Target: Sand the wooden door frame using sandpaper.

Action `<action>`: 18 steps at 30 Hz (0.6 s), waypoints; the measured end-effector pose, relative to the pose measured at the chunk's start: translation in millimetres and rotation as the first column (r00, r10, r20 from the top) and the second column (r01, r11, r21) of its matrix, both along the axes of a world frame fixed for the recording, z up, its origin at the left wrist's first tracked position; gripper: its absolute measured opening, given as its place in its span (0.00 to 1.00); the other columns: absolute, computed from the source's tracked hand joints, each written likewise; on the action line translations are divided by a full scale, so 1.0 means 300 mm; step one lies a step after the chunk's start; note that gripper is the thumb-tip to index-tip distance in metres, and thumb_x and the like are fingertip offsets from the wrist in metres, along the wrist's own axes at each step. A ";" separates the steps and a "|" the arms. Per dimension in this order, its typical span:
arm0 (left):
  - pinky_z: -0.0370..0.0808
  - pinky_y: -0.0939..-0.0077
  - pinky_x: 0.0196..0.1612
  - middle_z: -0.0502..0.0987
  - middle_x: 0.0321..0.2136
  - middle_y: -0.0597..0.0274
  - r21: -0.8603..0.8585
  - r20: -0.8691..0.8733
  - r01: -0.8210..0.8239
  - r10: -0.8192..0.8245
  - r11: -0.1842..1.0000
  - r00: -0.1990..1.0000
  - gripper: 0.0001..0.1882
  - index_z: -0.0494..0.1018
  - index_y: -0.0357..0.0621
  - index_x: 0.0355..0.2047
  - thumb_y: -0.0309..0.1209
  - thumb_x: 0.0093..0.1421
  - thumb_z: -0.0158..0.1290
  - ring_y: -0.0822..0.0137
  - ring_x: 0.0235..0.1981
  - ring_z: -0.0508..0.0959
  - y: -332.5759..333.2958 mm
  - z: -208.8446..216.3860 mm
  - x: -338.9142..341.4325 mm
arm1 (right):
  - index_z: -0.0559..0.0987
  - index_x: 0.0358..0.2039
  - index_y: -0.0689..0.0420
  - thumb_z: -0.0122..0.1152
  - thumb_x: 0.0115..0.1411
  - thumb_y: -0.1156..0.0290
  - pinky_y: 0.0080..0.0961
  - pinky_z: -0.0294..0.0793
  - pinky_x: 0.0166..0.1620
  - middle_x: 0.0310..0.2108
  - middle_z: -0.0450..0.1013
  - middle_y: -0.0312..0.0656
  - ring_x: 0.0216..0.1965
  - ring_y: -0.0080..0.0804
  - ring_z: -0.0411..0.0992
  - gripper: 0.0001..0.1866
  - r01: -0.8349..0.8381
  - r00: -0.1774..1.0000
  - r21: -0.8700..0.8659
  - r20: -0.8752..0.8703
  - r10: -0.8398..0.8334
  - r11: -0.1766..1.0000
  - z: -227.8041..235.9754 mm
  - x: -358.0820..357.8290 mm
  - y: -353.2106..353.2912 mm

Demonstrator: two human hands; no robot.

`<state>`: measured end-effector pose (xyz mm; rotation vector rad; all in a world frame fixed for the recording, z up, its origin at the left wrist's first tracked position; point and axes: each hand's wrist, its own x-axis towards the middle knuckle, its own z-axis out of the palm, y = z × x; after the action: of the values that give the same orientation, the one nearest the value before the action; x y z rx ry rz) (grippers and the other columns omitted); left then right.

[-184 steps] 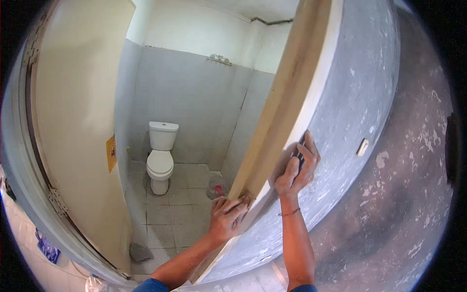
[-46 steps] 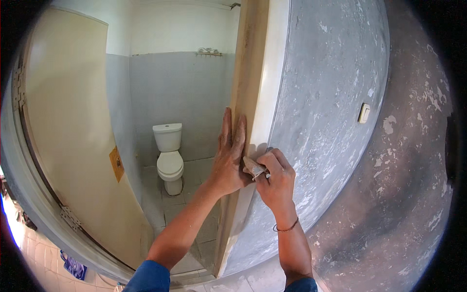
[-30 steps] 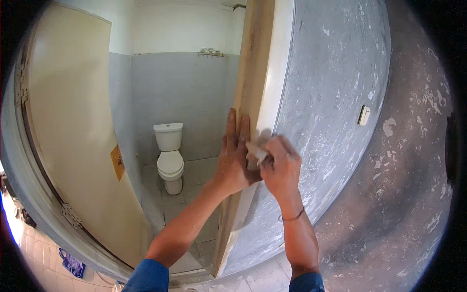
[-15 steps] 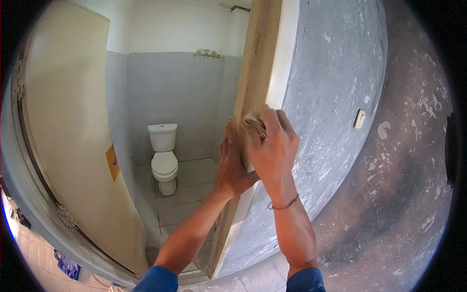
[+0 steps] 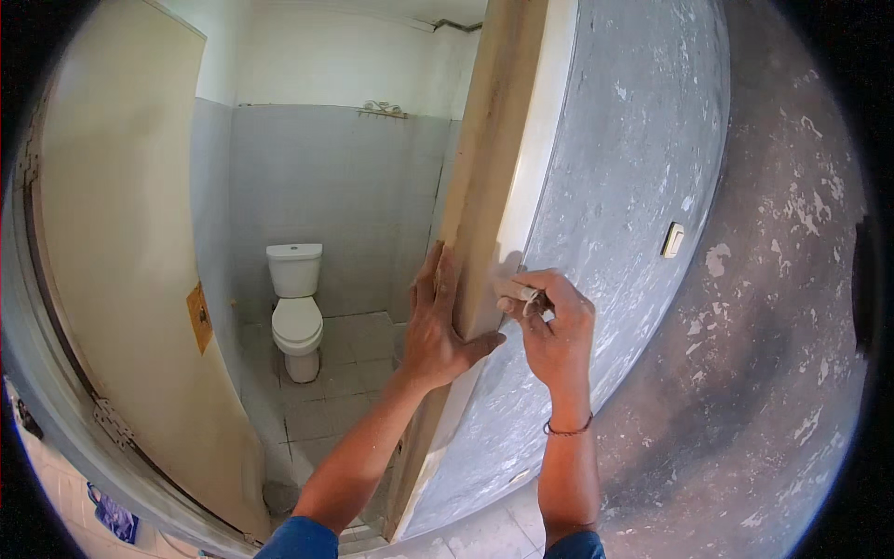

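Observation:
A wooden door frame [image 5: 484, 177] stands upright before me, its face dusty beige with a pale outer edge. My left hand [image 5: 436, 326] lies against it, fingers stretched up the inner face and thumb out toward the outer edge. My right hand [image 5: 557, 326], with a thin cord round its wrist, is closed on a small folded piece of sandpaper [image 5: 531, 295]. Its fingertips are at the frame's pale outer edge, just right of my left hand. Most of the sandpaper is hidden by the fingers.
A cream door [image 5: 121, 224] with a brass-coloured lock plate [image 5: 199, 318] stands open at left. Beyond the doorway is a white toilet [image 5: 298, 321] on a tiled floor. To the right run a grey patchy wall [image 5: 624, 168] and a light switch [image 5: 672, 240]. A purple bag [image 5: 114, 514] lies lower left.
My right hand has moved down and right, from the frame's face to its outer edge, still holding the sandpaper. The left hand stays on the frame. The view has shifted slightly.

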<state>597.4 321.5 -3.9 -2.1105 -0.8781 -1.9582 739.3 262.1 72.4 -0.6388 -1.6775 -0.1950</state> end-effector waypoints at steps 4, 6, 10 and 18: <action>0.60 0.47 0.63 0.48 0.68 0.38 0.014 0.013 0.019 -0.019 1.000 1.000 0.69 0.41 0.43 0.71 0.43 0.34 0.74 0.37 0.64 0.56 0.004 0.004 0.001 | 0.77 0.40 0.61 0.64 0.49 0.86 0.30 0.73 0.34 0.33 0.73 0.43 0.32 0.34 0.73 0.16 0.148 0.985 0.094 -0.098 -0.139 0.984 -0.032 -0.034 0.027; 0.60 0.47 0.63 0.48 0.68 0.39 0.003 0.016 0.020 -0.020 1.000 1.000 0.69 0.41 0.43 0.71 0.43 0.34 0.73 0.37 0.64 0.56 0.002 0.005 0.002 | 0.77 0.42 0.61 0.69 0.51 0.79 0.31 0.73 0.38 0.37 0.73 0.45 0.37 0.36 0.73 0.17 0.170 0.942 0.086 -0.306 -0.137 0.982 -0.046 -0.051 0.061; 0.60 0.48 0.63 0.48 0.68 0.40 0.005 0.011 0.009 -0.009 1.000 1.000 0.69 0.41 0.44 0.71 0.43 0.35 0.73 0.37 0.65 0.56 0.001 0.006 -0.003 | 0.75 0.46 0.62 0.71 0.53 0.73 0.31 0.73 0.39 0.39 0.72 0.46 0.38 0.38 0.73 0.21 0.235 0.960 0.301 -0.218 -0.174 0.924 -0.055 -0.056 0.097; 0.62 0.48 0.63 0.47 0.68 0.40 -0.048 -0.005 -0.011 0.010 0.999 1.000 0.66 0.41 0.44 0.71 0.44 0.39 0.71 0.38 0.65 0.56 -0.003 0.003 -0.004 | 0.78 0.44 0.61 0.66 0.57 0.73 0.35 0.74 0.40 0.41 0.71 0.48 0.39 0.43 0.72 0.14 0.099 0.888 0.007 -0.452 -0.085 0.995 -0.081 -0.115 0.047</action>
<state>596.3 320.6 -3.1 -2.1309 -0.9431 -1.9457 704.8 276.1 47.9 -0.6824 -1.1940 -0.1263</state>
